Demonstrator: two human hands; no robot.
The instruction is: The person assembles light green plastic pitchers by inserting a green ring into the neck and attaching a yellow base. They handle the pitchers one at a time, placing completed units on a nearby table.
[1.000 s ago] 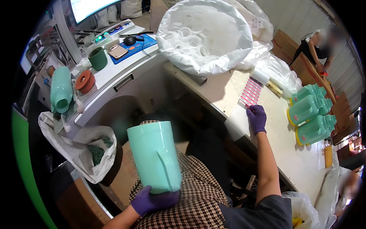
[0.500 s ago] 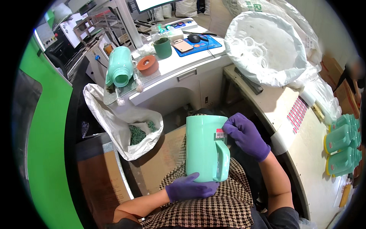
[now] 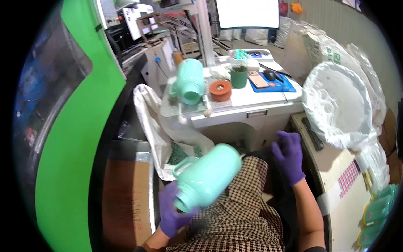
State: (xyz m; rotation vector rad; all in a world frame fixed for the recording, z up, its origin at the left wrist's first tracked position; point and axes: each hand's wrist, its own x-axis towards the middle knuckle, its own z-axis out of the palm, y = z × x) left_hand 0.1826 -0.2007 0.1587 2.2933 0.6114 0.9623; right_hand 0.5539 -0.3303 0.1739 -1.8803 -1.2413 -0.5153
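A mint-green thermos jug casing (image 3: 212, 172) lies tilted above my lap, its narrow neck toward the lower left and its side handle to the upper left. Around the neck end, my purple-gloved left hand (image 3: 170, 212) is closed; the jug covers part of its fingers. My right hand (image 3: 289, 157), in a matching glove, is held off to the right with thumb and fingers apart and nothing in it. A similar green casing (image 3: 191, 77) lies on the white desk ahead, its mouth facing me.
An orange tape roll (image 3: 220, 90), a jar with green contents (image 3: 239, 75), a phone (image 3: 257, 79) and a mouse (image 3: 269, 74) are on the desk. A white sack (image 3: 147, 109) stands front left, a lined bin of rings (image 3: 357, 80) right, and label sheets (image 3: 349, 178) beside green jugs (image 3: 375, 214).
The jug has turned so its neck points lower left, and my left hand now grips that end. My right hand has let go and moved aside. The view has shifted left.
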